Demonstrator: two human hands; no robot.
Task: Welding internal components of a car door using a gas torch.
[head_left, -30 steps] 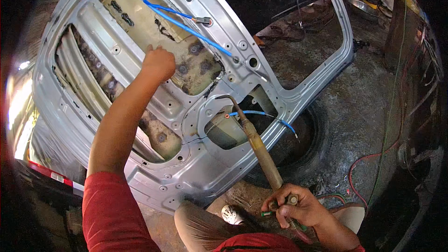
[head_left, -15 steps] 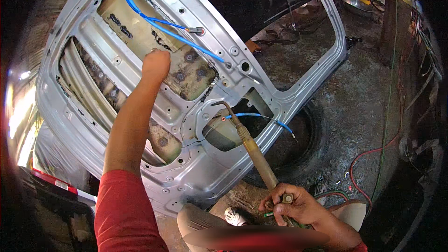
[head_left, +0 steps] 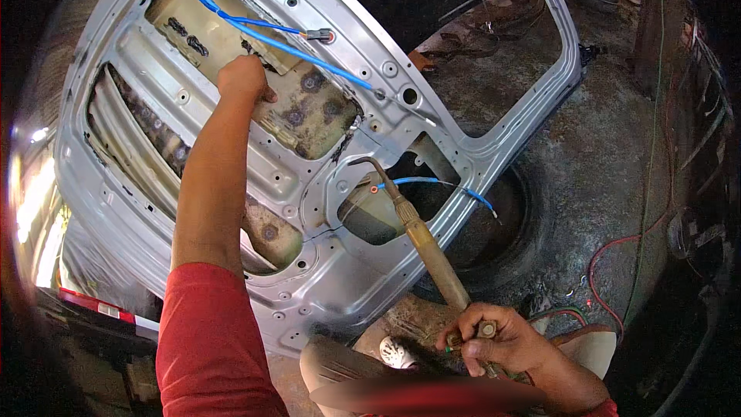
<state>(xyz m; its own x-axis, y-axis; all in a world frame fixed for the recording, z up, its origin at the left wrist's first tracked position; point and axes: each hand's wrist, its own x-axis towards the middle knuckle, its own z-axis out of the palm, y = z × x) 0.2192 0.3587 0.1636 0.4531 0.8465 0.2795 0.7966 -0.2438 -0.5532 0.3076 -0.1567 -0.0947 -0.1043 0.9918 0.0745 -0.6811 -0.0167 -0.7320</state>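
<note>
Here the brass torch (head_left: 428, 243) was the thing in hand: a long, yellowish rod with a curved dark tip, slanting up from lower right toward the middle of the panel. Its bent nozzle ended just at the edge of an opening near the middle of the grey car door shell (head_left: 324, 278), close to where a blue wire (head_left: 432, 182) crossed that same opening. The right hand (head_left: 494, 344) was wrapped closed around the torch's lower end, thumb and fingers curled about the valve knobs, low in the view and near the person's knee. The left hand (head_left: 243, 77) was stretched far up, in a red sleeve (head_left: 212, 340), its fingers curled and pressed against the tan, spotted inner skin of the door inside a large upper cut-out; whether it gripped anything there I cannot tell, since the fingers hid their own undersides.

The door shell lay tilted, inner side facing up, with several cut-outs and small holes in its grey sheet metal. A second, longer blue cable (head_left: 262, 35) ran across the upper opening to a small dark connector (head_left: 318, 34). Under the door's lower right part sat a black tyre (head_left: 509, 239) on a grimy concrete floor (head_left: 602, 154). A red hose (head_left: 610, 262) and a thin green line trailed over the floor to the right of it.
</note>
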